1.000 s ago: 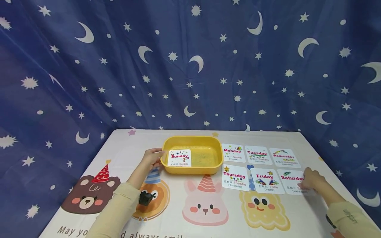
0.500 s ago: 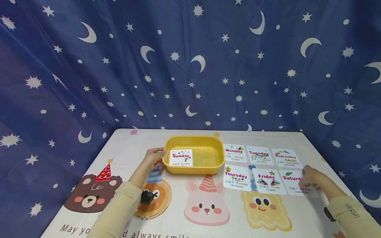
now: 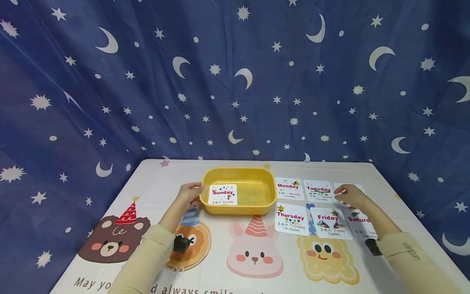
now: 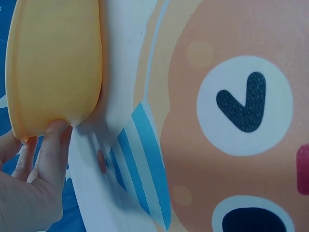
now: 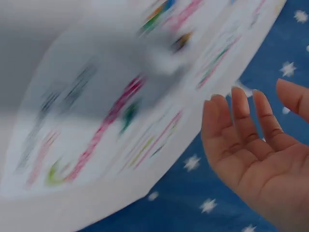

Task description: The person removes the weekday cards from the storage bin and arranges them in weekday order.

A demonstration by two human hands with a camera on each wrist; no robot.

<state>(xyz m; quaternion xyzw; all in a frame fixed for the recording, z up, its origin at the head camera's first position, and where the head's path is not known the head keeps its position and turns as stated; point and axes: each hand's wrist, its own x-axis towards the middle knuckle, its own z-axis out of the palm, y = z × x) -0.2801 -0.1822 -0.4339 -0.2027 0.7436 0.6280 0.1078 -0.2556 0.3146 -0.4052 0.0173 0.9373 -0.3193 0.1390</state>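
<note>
My left hand (image 3: 189, 194) grips the left end of a yellow plastic basin (image 3: 238, 210); in the left wrist view its fingers (image 4: 48, 150) press against that end's outer wall. Inside the basin lies a white Sunday word card (image 3: 222, 195). My right hand (image 3: 350, 196) hovers over the Wednesday card (image 3: 358, 188), covering most of it. The right wrist view shows that hand's fingers (image 5: 241, 116) loosely bent with nothing in them. Left of it lie the Monday card (image 3: 289, 189) and Tuesday card (image 3: 318, 190). Nearer me are the Thursday card (image 3: 292, 219), Friday card (image 3: 331, 223) and Saturday card (image 3: 360, 228), partly hidden by my forearm.
A white tablecloth (image 3: 253, 241) printed with cartoon animals covers the table. Behind it hangs a blue curtain (image 3: 220, 102) with white moons and stars. The basin's right end stands close beside the Monday and Thursday cards.
My right hand has moved from the Saturday card's right edge, away from me and leftward, to over the Wednesday card. The left hand and basin stay in place.
</note>
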